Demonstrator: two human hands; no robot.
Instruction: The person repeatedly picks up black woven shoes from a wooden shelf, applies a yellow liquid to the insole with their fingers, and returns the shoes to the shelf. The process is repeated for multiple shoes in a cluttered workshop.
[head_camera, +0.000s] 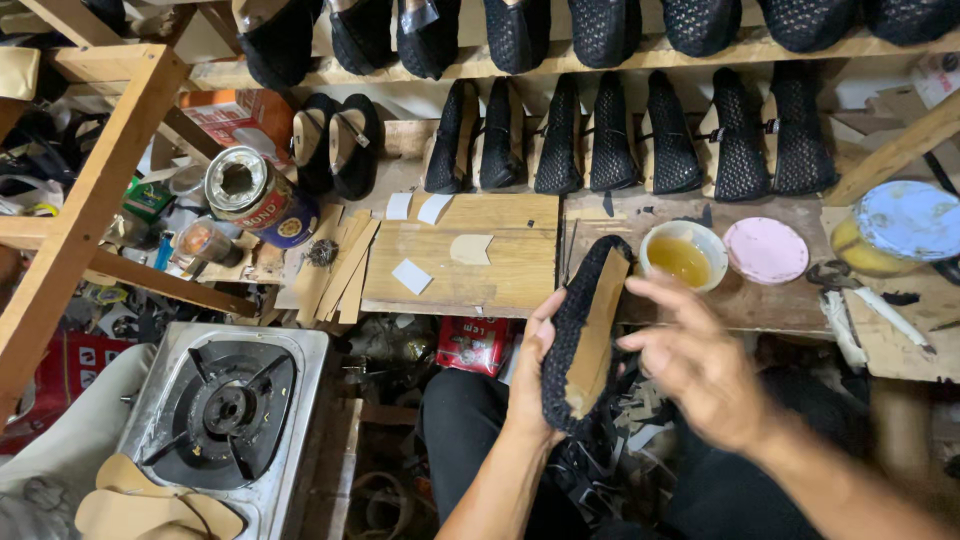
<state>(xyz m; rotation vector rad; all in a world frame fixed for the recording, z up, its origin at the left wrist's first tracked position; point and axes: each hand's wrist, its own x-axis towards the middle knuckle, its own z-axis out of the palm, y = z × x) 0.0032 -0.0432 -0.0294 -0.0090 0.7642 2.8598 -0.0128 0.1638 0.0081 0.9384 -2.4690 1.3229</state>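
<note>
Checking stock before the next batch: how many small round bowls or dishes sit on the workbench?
2: a white bowl of yellowish liquid beside the held black mesh shoe, and an empty pink dish just right of it. Clutter may hide others.

Labelled blue tin (262, 202) lies left (perhaps an orange carton (225, 108) behind).

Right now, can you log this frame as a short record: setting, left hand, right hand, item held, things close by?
setting: cluttered shoe workbench seen from above
left hand: left hand grips a black mesh shoe, its tan insole side turned up
right hand: right hand open and blurred, beside the shoe, holding nothing
near bench: white bowl of yellowish liquid, pink lid, open tin can
behind: row of black mesh shoes standing on their sides
lower left: gas stove, tan insoles resting on it
</note>
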